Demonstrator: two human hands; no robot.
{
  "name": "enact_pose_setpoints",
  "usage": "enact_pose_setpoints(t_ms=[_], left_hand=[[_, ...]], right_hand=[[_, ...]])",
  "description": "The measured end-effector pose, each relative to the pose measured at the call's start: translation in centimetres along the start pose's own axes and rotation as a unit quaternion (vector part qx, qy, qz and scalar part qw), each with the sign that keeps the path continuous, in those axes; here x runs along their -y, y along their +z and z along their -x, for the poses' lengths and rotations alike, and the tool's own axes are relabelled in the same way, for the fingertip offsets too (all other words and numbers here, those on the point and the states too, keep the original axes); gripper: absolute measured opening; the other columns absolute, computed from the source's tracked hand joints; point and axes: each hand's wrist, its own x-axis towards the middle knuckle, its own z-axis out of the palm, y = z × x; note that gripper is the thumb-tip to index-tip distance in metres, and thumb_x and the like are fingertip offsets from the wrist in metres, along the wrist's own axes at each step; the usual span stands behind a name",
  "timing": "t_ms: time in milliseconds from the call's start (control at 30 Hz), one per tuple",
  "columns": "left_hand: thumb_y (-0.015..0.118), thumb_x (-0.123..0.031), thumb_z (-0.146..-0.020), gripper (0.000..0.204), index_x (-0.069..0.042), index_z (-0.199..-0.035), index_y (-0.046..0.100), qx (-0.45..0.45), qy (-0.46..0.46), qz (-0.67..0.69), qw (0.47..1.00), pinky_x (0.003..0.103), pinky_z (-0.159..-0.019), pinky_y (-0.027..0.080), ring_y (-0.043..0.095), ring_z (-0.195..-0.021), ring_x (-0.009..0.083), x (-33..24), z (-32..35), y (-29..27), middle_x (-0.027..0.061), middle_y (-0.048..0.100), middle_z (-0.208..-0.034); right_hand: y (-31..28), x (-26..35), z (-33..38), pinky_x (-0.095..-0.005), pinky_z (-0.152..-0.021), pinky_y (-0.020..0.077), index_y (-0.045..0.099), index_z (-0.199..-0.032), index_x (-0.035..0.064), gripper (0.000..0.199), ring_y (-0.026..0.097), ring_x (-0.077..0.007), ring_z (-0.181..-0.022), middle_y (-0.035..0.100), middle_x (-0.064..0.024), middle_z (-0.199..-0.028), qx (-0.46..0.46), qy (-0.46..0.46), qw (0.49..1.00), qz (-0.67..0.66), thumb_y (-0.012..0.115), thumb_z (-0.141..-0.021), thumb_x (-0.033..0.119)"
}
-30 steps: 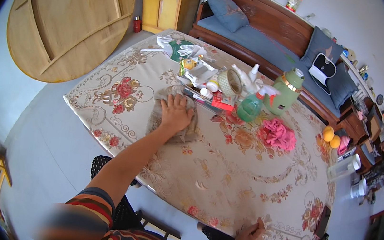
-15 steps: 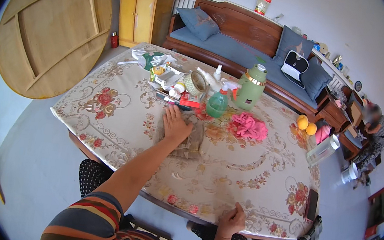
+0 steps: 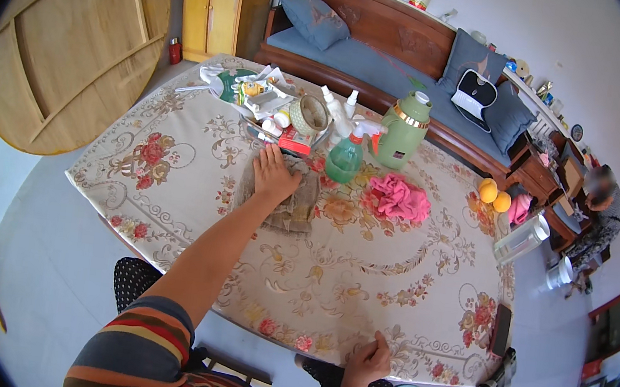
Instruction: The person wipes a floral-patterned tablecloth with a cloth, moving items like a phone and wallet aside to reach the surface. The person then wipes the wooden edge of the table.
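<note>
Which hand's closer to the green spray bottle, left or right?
Left. The left hand rests on the brown cloth, just left of the green spray bottle; the right hand is much farther, at the tablecloth's near edge.

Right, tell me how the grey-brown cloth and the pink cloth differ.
The grey-brown cloth is dull, while the pink cloth is bright. The grey-brown cloth lies spread fairly flat; the pink cloth is bunched in a heap. The left hand rests on the grey-brown cloth, but no hand touches the pink cloth. Both lie on the floral tablecloth.
</note>
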Motion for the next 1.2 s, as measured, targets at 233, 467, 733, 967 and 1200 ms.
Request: enact_pose_setpoints(t_ms=[233,467,733,967,1200], left_hand=[[0.054,-0.048,-0.083,0.09,0.004,-0.146,0.016,-0.046,0.007,-0.008,0.999,0.053,-0.113,0.011,0.015,-0.142,0.037,-0.3,-0.3,0.8,0.0239,0.02,-0.151],[0.057,-0.051,-0.083,0.077,-0.009,-0.143,0.032,0.077,0.241,0.027,0.967,0.059,-0.109,0.016,0.022,-0.14,0.033,-3.7,7.4,-3.6,0.015,0.027,-0.15],[0.06,-0.039,-0.083,0.055,-0.011,-0.129,0.052,0.103,0.392,0.039,0.913,0.059,-0.107,0.024,0.031,-0.135,0.0284,-1.5,5.0,-1.2,0.0078,0.039,-0.143],[0.061,-0.035,-0.081,0.048,-0.013,-0.123,0.056,0.067,0.285,0.03,0.956,0.057,-0.108,0.026,0.039,-0.131,0.0253,7.8,-1.8,-4.8,0.0071,0.048,-0.136],[0.06,-0.034,-0.08,0.046,-0.015,-0.121,0.058,0.035,0.203,0.008,0.978,0.056,-0.109,0.025,0.037,-0.134,0.0245,15.8,-8.5,-6.7,0.0044,0.048,-0.138]], right_hand=[[0.3,-0.3,0.3,-0.036,-0.048,0.0443,0.065,-0.093,0.004,0.016,0.058,-0.0261,-0.053,0.065,-0.0107,-0.074,-0.009,0.008,1.0,-0.021,0.055,-0.084,-0.003],[0.2,-0.2,0.2,-0.0355,-0.05,0.0465,0.064,-0.094,0.0038,0.016,0.059,-0.0275,-0.055,0.066,-0.0118,-0.077,-0.019,-0.008,1.0,-0.017,0.055,-0.083,-0.003],[0.1,-0.4,0.1,-0.0374,-0.046,0.0452,0.064,-0.093,0.0022,0.02,0.058,-0.029,-0.052,0.063,-0.0129,-0.071,0.004,-0.027,1.0,-0.006,0.054,-0.079,-0.008],[0.2,-0.3,0.7,-0.0368,-0.053,0.0469,0.064,-0.094,0.0012,0.018,0.059,-0.0289,-0.056,0.065,-0.0158,-0.076,-0.01,0.023,0.999,-0.024,0.051,-0.084,-0.005],[0.3,-2.2,2.4,-0.03,-0.047,0.042,0.061,-0.104,0.0004,0.017,0.051,-0.0175,-0.053,0.058,-0.0088,-0.068,0.03,0.081,0.993,-0.083,0.051,-0.091,0.006]])
